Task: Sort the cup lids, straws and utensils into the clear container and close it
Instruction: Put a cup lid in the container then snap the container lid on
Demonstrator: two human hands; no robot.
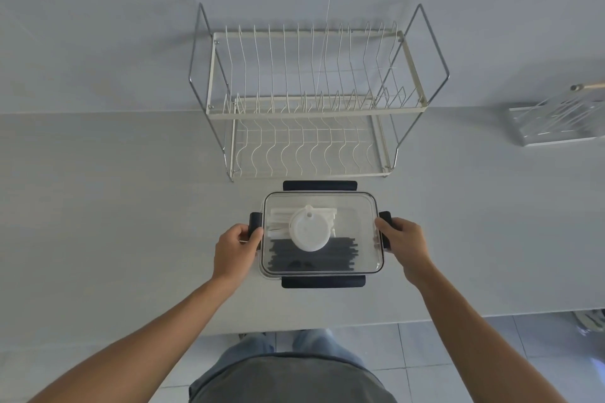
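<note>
A: Clear plastic, that container [366, 206], sitting on the pale desk [114, 206] just in front of a two-tier wire dish rack [307, 101]. Its transparent lid [360, 258] is already on top.

B: And what's inside?

A: A round white cup lid [309, 232] near the middle, white utensils [278, 217] fanned out behind and to the left of it, and a row of black straws [314, 257] lying lengthwise along the near side. The cup lid overlaps both groups.

B: The latches?

A: Dark flaps on all four sides. The far flap [320, 185] and the near flap [323, 281] both stick outward. The left flap [255, 222] and the right flap [385, 226] are each under a hand.

B: How is each grip set?

A: The left hand [234, 250] is curled around the left flap, thumb against the container's edge, grip pinching that flap. The right hand [404, 242] mirrors it, thumb tip on the lid's right rim, fingers wrapped behind the right flap.

B: Anything else around?

A: A clear acrylic rack [556, 124] well off to the right, near the desk's back edge, with a wooden-handled item [589, 86] poking in above it. Tiled floor [458, 353] shows below the desk.
</note>
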